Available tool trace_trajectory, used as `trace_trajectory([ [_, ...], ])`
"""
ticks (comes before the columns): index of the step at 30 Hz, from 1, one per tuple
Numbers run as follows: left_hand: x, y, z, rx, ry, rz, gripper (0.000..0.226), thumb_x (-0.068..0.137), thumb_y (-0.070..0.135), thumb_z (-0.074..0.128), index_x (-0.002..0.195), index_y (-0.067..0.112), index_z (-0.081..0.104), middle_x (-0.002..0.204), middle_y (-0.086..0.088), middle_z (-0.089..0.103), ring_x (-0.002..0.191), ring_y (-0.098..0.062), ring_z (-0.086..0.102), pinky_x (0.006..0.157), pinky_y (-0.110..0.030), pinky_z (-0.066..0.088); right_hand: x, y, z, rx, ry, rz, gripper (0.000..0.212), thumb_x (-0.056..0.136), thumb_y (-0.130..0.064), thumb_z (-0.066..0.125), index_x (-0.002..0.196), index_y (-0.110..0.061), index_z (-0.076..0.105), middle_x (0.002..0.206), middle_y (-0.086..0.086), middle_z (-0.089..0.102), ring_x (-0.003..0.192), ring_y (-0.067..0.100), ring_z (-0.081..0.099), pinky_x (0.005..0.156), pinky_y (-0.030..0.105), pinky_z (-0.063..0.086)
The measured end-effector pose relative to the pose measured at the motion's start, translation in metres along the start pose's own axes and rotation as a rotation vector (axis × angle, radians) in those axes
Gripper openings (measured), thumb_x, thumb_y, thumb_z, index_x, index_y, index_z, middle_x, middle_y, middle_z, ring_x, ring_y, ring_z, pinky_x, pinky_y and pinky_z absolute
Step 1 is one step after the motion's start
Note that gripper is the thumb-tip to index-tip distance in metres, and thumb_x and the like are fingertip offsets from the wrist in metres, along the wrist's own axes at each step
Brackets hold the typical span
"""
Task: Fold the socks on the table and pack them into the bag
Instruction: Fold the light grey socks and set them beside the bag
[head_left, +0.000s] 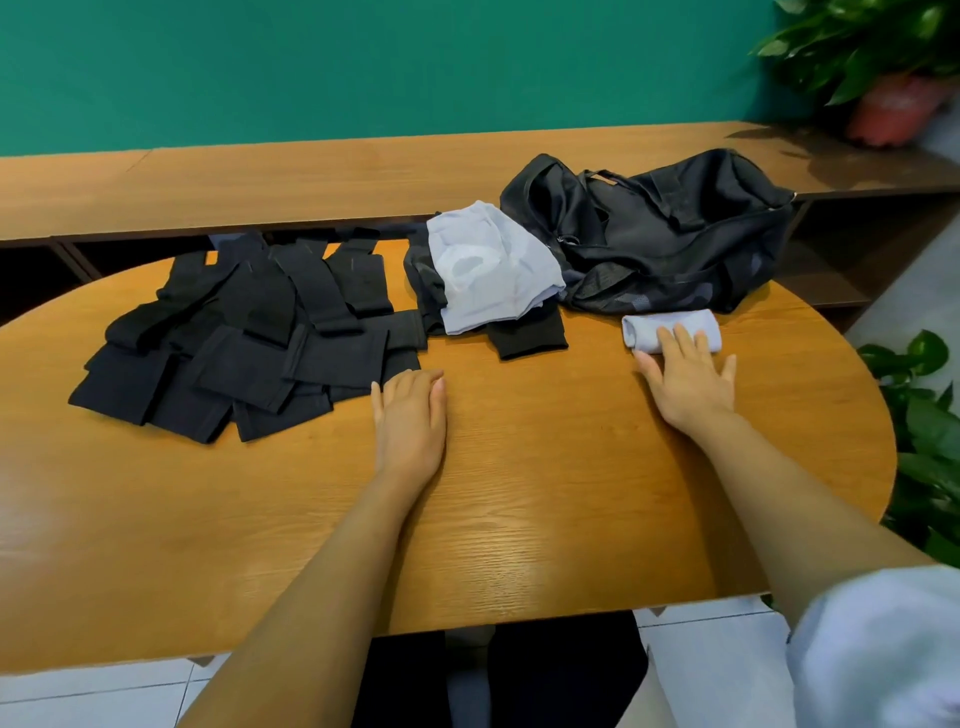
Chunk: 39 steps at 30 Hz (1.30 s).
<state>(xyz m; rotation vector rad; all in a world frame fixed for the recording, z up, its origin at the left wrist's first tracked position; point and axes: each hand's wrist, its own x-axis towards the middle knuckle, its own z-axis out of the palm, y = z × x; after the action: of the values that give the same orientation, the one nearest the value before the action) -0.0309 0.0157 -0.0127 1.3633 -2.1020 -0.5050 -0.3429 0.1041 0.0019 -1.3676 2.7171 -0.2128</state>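
Two sets of fingers lie straight and hold nothing. The right hand (688, 376) spreads its fingers (681, 338) wide, and their tips rest on top of a rolled pale sock (647, 332) that lies on its side on the round wooden surface (519, 499). The thumb points left, along the near edge of the roll. The left hand (410, 415) lies palm down on the surface with its fingers (415, 382) close together. Their tips are just beside the near right corner of a pile of dark socks (244, 343); whether they touch it cannot be told.

That pile spreads over the left half of the surface, the socks flat and overlapping at many angles. Between the pile and the roll sits a smaller heap, with pale grey-blue pieces (493, 275) on top of dark ones. One dark sock (530, 335) sticks out toward the person from under the heap.

Just behind the roll, the black bag (670, 244) slumps at the far right of the surface, its handles flopped over the top. A white sleeve (878, 654) covers the right upper arm.

Beyond the surface runs a long wooden shelf unit (311, 182) against a green wall (363, 67), with a potted plant (883, 78) at its right end.
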Motion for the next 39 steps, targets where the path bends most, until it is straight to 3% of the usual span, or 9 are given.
trace_trajectory([
  [6,-0.001,0.000,-0.001,-0.030,0.015,-0.017,0.032,0.106,0.029,0.033,0.110,0.017,0.062,0.112,0.002,0.059,0.119,-0.016,0.046,0.121,-0.044,0.009,0.013,0.003,-0.001,0.040,0.014,-0.011,0.062,0.102,-0.054,0.021,0.155,-0.023,0.016,0.163,0.003,0.010,0.150,0.027,0.003,0.117,0.060,0.002],
  [9,-0.001,0.003,-0.002,-0.023,0.020,-0.022,0.032,0.106,0.029,0.033,0.110,0.016,0.062,0.112,0.002,0.059,0.118,-0.016,0.046,0.120,-0.044,0.010,0.003,-0.006,-0.001,0.128,0.187,-0.063,0.059,0.102,-0.045,0.034,0.153,-0.018,0.022,0.161,0.004,0.021,0.149,0.026,0.012,0.119,0.053,0.009],
  [13,-0.001,0.003,-0.001,-0.017,0.020,-0.026,0.033,0.106,0.029,0.031,0.110,0.016,0.062,0.113,0.002,0.059,0.118,-0.015,0.046,0.120,-0.045,0.011,-0.009,-0.036,0.001,0.140,0.289,-0.350,0.051,0.102,-0.037,0.042,0.149,-0.017,0.034,0.157,0.003,0.030,0.147,0.021,0.019,0.120,0.046,0.018],
  [19,-0.002,0.005,-0.003,-0.037,0.015,-0.048,0.034,0.106,0.028,0.031,0.107,0.015,0.062,0.112,0.001,0.059,0.118,-0.016,0.047,0.120,-0.044,0.011,-0.010,-0.106,0.006,-0.026,0.154,-0.671,0.048,0.104,-0.045,0.032,0.147,-0.025,0.039,0.160,-0.002,0.023,0.150,0.020,0.007,0.121,0.043,0.002],
  [24,-0.002,0.005,-0.004,-0.048,0.025,-0.053,0.035,0.106,0.029,0.030,0.107,0.015,0.062,0.112,0.002,0.060,0.117,-0.015,0.047,0.120,-0.043,0.011,0.001,-0.142,0.012,-0.060,0.026,-0.662,0.052,0.104,-0.049,0.025,0.149,-0.025,0.036,0.163,-0.004,0.012,0.150,0.022,-0.006,0.120,0.046,-0.005],
  [30,-0.002,0.004,-0.003,-0.058,0.038,-0.039,0.033,0.105,0.029,0.031,0.101,0.016,0.060,0.106,0.004,0.059,0.112,-0.014,0.048,0.119,-0.046,0.014,0.007,-0.149,0.012,-0.068,0.023,-0.637,0.056,0.103,-0.050,0.023,0.152,-0.023,0.031,0.164,-0.006,0.005,0.150,0.021,-0.007,0.121,0.047,-0.003],
  [39,-0.003,0.005,-0.003,-0.041,0.038,-0.019,0.033,0.104,0.033,0.033,0.111,0.018,0.062,0.115,0.005,0.059,0.121,-0.012,0.046,0.121,-0.044,0.008,-0.002,-0.154,0.007,-0.006,0.041,-0.642,0.057,0.104,-0.048,0.022,0.153,-0.019,0.027,0.162,-0.007,0.016,0.150,0.016,0.001,0.121,0.045,-0.001],
])
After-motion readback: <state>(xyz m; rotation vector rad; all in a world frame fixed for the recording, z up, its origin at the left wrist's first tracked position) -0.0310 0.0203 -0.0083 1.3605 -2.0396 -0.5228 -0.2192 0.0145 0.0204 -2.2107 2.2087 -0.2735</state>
